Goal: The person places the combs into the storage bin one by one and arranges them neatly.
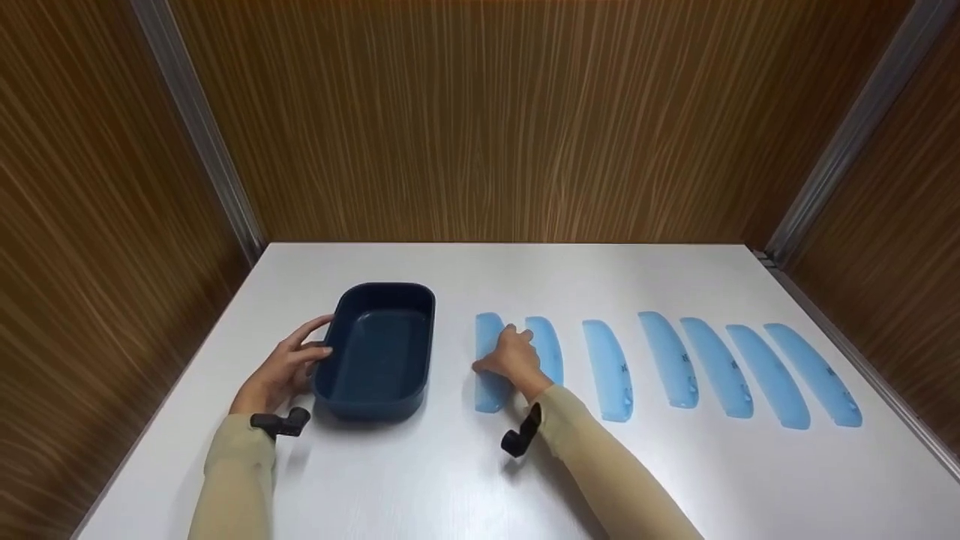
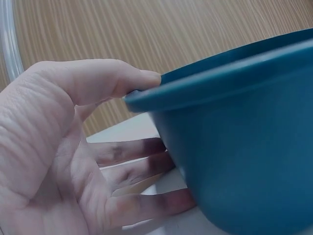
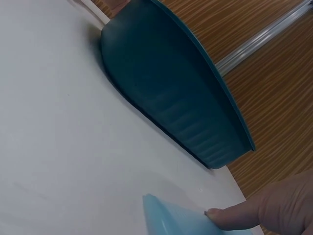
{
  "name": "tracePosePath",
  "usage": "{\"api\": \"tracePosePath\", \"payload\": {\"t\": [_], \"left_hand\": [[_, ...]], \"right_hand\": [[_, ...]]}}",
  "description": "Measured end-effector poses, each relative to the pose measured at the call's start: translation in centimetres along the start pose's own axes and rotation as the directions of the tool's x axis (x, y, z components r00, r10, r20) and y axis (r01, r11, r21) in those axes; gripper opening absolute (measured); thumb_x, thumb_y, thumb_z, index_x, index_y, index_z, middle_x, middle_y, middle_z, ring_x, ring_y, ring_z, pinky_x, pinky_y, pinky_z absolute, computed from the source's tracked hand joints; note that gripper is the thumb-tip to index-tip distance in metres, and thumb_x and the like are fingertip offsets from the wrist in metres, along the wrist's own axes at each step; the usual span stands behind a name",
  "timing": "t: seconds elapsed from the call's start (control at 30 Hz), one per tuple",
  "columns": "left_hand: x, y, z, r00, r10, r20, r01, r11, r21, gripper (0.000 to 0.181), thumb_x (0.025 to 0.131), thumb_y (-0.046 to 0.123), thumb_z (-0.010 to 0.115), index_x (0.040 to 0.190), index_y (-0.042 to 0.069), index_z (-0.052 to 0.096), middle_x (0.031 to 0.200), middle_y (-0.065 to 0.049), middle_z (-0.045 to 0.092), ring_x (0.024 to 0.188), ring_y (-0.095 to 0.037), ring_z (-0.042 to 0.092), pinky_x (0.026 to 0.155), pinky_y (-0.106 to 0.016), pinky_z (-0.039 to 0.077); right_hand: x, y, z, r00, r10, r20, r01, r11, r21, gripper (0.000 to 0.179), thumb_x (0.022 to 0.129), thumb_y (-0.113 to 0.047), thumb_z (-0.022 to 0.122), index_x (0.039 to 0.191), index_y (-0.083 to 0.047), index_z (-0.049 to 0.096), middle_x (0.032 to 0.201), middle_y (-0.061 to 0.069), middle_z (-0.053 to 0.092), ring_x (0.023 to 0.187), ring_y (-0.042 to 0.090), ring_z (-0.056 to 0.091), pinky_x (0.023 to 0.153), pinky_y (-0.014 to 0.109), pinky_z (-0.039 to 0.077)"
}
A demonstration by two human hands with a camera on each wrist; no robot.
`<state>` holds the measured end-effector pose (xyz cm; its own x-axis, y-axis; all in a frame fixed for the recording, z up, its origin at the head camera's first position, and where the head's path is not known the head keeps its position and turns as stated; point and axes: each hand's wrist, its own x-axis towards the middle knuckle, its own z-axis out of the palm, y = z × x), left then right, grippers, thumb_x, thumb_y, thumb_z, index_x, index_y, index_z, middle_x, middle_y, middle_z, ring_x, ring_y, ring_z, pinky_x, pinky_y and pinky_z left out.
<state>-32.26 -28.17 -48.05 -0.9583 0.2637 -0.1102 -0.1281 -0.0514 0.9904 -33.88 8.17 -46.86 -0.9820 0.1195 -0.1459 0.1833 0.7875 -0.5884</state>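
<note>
A deep, dark blue-green plastic tub (image 1: 379, 360) stands upright on the white table, with nothing in it. My left hand (image 1: 285, 371) holds its left side; in the left wrist view the thumb (image 2: 142, 78) lies at the rim and the fingers (image 2: 142, 205) meet the outer wall. Right of the tub lies a light-blue, half-moon plastic piece (image 1: 490, 394). My right hand (image 1: 517, 356) spans this piece, thumb at its left edge and fingers on its right side. The right wrist view shows the thumb (image 3: 234, 215) against the blue piece (image 3: 181, 220).
Several matching blue pieces continue in a row to the right, from the nearest one (image 1: 551, 352) through a middle one (image 1: 611, 371) to the far-right one (image 1: 814, 375). Some carry small dark marks. Wood-grain panels (image 1: 480, 120) enclose the white table (image 1: 420, 480) at back and sides.
</note>
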Motion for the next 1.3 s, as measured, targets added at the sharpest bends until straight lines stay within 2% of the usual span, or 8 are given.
{"api": "tracePosePath", "payload": {"t": [0.2, 0.37, 0.47, 0.5, 0.6, 0.77, 1.07, 1.3], "left_hand": [[0.0, 0.1, -0.1, 1.000, 0.002, 0.004, -0.002, 1.000, 0.009, 0.064, 0.089, 0.009, 0.060, 0.145, 0.022, 0.032, 0.134, -0.026, 0.040, 0.113, -0.030, 0.050, 0.085, -0.042, 0.046], [0.0, -0.1, -0.1, 1.000, 0.013, -0.001, -0.012, 0.998, 0.055, 0.062, 0.088, 0.011, 0.061, 0.144, 0.020, 0.035, 0.132, -0.024, 0.043, 0.093, -0.017, 0.057, 0.073, -0.030, 0.047], [0.0, 0.0, -0.1, 1.000, 0.011, -0.003, -0.011, 0.998, 0.068, 0.062, 0.089, 0.011, 0.060, 0.144, 0.021, 0.035, 0.132, -0.023, 0.043, 0.097, -0.019, 0.056, 0.075, -0.030, 0.047], [0.0, 0.0, 0.0, 1.000, 0.005, -0.006, -0.005, 0.999, 0.050, 0.062, 0.088, 0.010, 0.060, 0.144, 0.021, 0.035, 0.133, -0.022, 0.042, 0.107, -0.021, 0.053, 0.081, -0.033, 0.047], [-0.1, 0.1, 0.1, 1.000, -0.002, 0.001, 0.002, 0.999, 0.039, 0.063, 0.089, 0.008, 0.058, 0.145, 0.021, 0.033, 0.135, -0.022, 0.039, 0.117, -0.026, 0.047, 0.087, -0.039, 0.044], [-0.2, 0.1, 0.1, 1.000, 0.002, -0.002, -0.002, 0.999, 0.051, 0.064, 0.088, 0.008, 0.059, 0.145, 0.021, 0.033, 0.135, -0.023, 0.040, 0.116, -0.028, 0.047, 0.088, -0.040, 0.044], [-0.3, 0.0, 0.2, 1.000, -0.001, -0.023, 0.003, 0.997, 0.080, 0.064, 0.087, 0.011, 0.061, 0.145, 0.021, 0.034, 0.134, -0.021, 0.042, 0.115, -0.027, 0.047, 0.090, -0.037, 0.042], [-0.1, 0.2, 0.3, 0.999, -0.015, -0.028, 0.017, 0.997, 0.069, 0.063, 0.087, 0.010, 0.059, 0.144, 0.021, 0.035, 0.137, -0.023, 0.039, 0.123, -0.031, 0.040, 0.092, -0.039, 0.038]], "right_hand": [[0.2, 0.1, -0.2, 0.999, -0.031, 0.032, 0.030, 0.999, 0.023, 0.108, 0.063, -0.026, 0.085, 0.144, 0.006, 0.020, 0.130, 0.030, 0.042, 0.114, 0.040, 0.048, 0.094, 0.046, 0.040], [0.5, 0.6, -0.5, 0.995, -0.079, 0.055, 0.071, 0.988, 0.137, 0.089, 0.066, -0.015, 0.083, 0.136, 0.008, 0.033, 0.124, 0.028, 0.050, 0.107, 0.035, 0.054, 0.086, 0.041, 0.045], [0.8, 0.9, -0.7, 0.994, -0.087, 0.072, 0.069, 0.973, 0.221, 0.079, 0.070, -0.007, 0.080, 0.134, 0.007, 0.036, 0.127, 0.026, 0.048, 0.107, 0.033, 0.054, 0.083, 0.040, 0.047], [0.8, 1.0, -0.8, 0.994, -0.079, 0.082, 0.056, 0.966, 0.252, 0.078, 0.071, -0.005, 0.078, 0.135, 0.006, 0.036, 0.129, 0.026, 0.047, 0.107, 0.033, 0.054, 0.083, 0.040, 0.047], [1.0, 1.2, -0.9, 0.992, -0.060, 0.109, 0.020, 0.943, 0.333, 0.075, 0.073, -0.001, 0.075, 0.137, 0.002, 0.036, 0.131, 0.024, 0.046, 0.106, 0.032, 0.054, 0.080, 0.040, 0.048], [1.1, 1.7, -0.9, 0.986, -0.063, 0.153, -0.011, 0.897, 0.442, 0.072, 0.074, 0.004, 0.071, 0.137, 0.000, 0.038, 0.123, 0.024, 0.051, 0.093, 0.030, 0.058, 0.067, 0.037, 0.050], [1.1, 2.0, -0.7, 0.980, -0.096, 0.176, -0.002, 0.873, 0.487, 0.070, 0.074, 0.002, 0.072, 0.137, -0.004, 0.041, 0.101, 0.018, 0.056, 0.073, 0.024, 0.059, 0.058, 0.031, 0.048], [0.8, 1.7, -0.9, 0.976, -0.129, 0.173, 0.022, 0.857, 0.514, 0.069, 0.075, 0.003, 0.071, 0.136, -0.005, 0.042, 0.101, 0.015, 0.053, 0.081, 0.023, 0.054, 0.067, 0.032, 0.047]]}}
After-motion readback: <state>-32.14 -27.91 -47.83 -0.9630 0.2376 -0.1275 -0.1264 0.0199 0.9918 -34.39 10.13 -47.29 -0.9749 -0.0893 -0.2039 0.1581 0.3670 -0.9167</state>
